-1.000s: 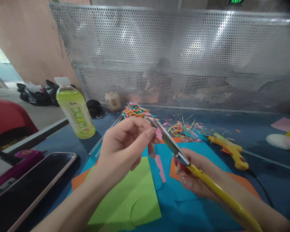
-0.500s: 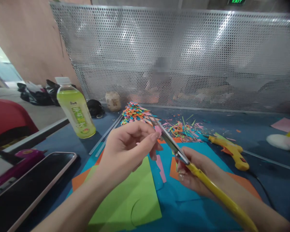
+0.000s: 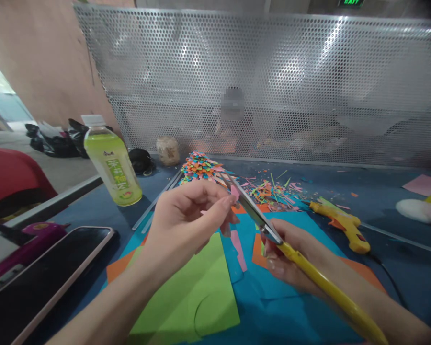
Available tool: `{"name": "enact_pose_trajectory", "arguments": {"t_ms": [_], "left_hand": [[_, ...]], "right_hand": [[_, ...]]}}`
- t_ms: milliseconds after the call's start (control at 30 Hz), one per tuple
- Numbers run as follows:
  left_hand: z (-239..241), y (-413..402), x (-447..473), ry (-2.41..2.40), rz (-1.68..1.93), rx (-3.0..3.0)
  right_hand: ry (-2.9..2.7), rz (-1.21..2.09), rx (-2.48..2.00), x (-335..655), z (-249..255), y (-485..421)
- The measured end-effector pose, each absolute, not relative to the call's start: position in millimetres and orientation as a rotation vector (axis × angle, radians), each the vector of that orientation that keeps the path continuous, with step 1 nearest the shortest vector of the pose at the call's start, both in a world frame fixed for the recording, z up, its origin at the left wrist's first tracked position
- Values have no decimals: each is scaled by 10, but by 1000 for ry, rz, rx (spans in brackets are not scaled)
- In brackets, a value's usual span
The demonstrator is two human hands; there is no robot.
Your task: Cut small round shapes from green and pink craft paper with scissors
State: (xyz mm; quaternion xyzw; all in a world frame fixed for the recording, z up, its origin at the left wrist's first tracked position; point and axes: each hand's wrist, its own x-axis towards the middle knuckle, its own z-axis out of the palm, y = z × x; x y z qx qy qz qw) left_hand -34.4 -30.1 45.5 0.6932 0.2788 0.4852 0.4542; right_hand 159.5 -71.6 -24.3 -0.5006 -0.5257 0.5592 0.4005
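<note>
Between the thumb and fingers of my left hand (image 3: 194, 215) is a small piece of pink paper (image 3: 234, 192). My right hand (image 3: 290, 254) grips a pair of scissors (image 3: 309, 275) with yellow handles, its blades pointing up and left beside the pink piece. Whether the blades touch the paper I cannot tell. Below my hands lie a green sheet (image 3: 190, 297), a blue sheet (image 3: 290, 316) and orange paper (image 3: 362, 275). A torn-edged pink strip (image 3: 239, 251) rests on the blue sheet.
Behind my hands stand a multicoloured paper cone (image 3: 199, 167) and a heap of paper scraps (image 3: 273, 191). A yellow glue gun (image 3: 341, 223) lies right, a drink bottle (image 3: 111, 163) and phone (image 3: 53, 282) left. A perforated metal panel (image 3: 273, 62) closes the back; someone sits behind it.
My hands, the pink piece and the scissors stay almost where they were; only a very slight shift shows. The person behind the panel has moved a little to the left.
</note>
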Motion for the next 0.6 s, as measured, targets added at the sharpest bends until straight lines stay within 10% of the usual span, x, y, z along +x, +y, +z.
{"name": "enact_pose_trajectory", "arguments": {"t_ms": [600], "left_hand": [[524,-371,-290,799,1303,1660]], "right_hand": [[-1329,1437,-1245,1591,-204,-755]]}}
